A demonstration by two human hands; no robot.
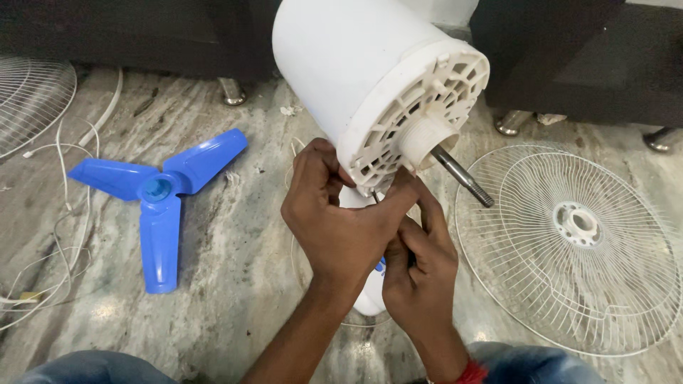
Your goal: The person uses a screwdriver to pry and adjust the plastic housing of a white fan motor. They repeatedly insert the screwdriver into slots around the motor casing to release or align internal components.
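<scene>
At the centre of the frame my left hand [334,220] presses its fingers against the lower rim of the white plastic fan motor housing [370,85], whose grey metal shaft [462,176] points toward the right. My right hand [420,270] sits just below it, its grip clenched around something I cannot make out. On the marble floor [235,284] lie a blue three-bladed plastic fan blade [160,192] at left and a white wire fan guard [576,242] at right.
</scene>
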